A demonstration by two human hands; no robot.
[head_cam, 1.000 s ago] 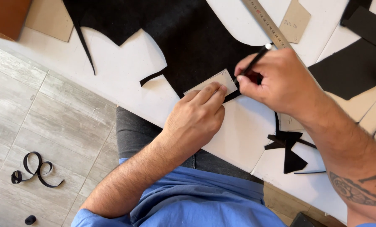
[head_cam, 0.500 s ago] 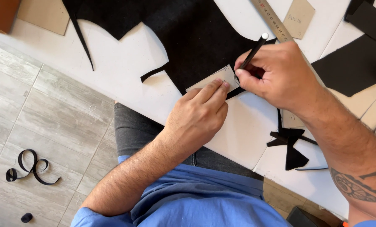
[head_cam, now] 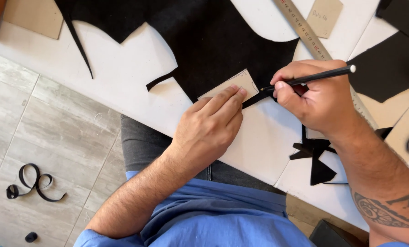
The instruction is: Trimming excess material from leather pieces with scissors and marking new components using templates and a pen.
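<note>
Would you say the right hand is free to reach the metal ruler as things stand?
Probably not freely: the right hand lies right over the metal ruler, but its fingers grip a black pencil.

bare table point(head_cam: 136, 87) left, ruler point(head_cam: 305, 32) right

template point(head_cam: 239, 84): small tan card rectangle, flat on black fabric edge
pen point(head_cam: 312, 76): slim black, white cap end, tilted, tip at template's right edge
fabric point(head_cam: 213, 41): black sheet, cut-out edges, flat on white table
</note>
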